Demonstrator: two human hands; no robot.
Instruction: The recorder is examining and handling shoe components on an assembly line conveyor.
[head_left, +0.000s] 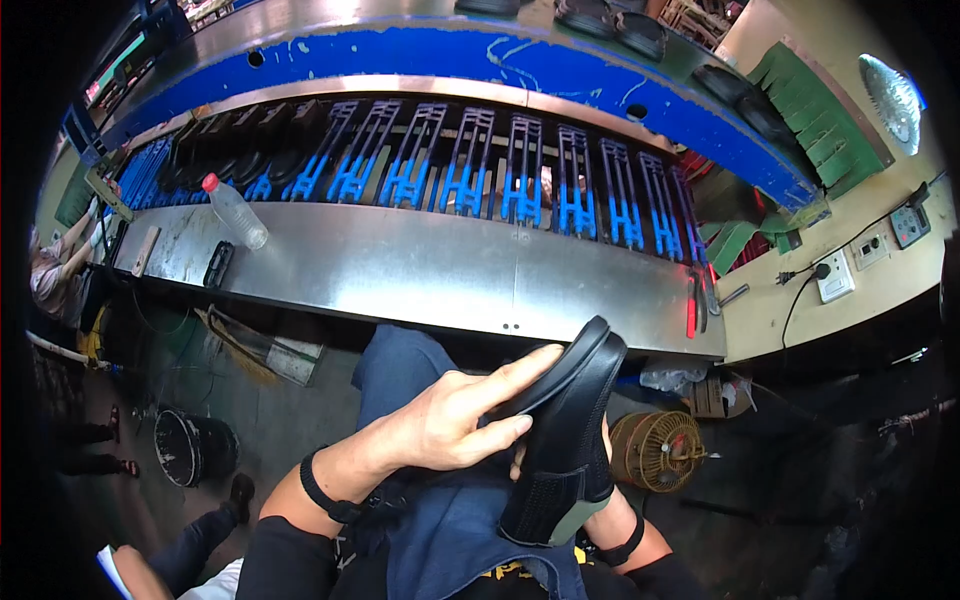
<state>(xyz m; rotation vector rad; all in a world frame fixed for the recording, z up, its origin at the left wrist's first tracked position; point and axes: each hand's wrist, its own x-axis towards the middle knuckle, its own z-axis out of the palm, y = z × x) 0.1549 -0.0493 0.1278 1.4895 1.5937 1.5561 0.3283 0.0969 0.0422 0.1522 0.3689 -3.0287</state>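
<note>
A black shoe (pixel 568 440) is held above my lap, toe up and heel down. A black shoe sole (pixel 568 372) meets it at the toe and angles away to the left. My left hand (pixel 465 415) grips this sole, index finger stretched along its underside and thumb on the side toward the shoe. Behind the shoe, my right hand (pixel 606 512) holds it near the heel; most of its fingers are hidden. A grey-green patch (pixel 580 518) shows on the shoe's heel part.
A metal ledge (pixel 400 265) runs ahead, with a plastic bottle (pixel 235 212), a black tool (pixel 217 265) and red-handled pliers (pixel 692 305). Beyond it, blue racks (pixel 465 165) carry dark shoes at left. A bucket (pixel 195 447) and wicker basket (pixel 655 450) stand below. Another person (pixel 62 275) is at left.
</note>
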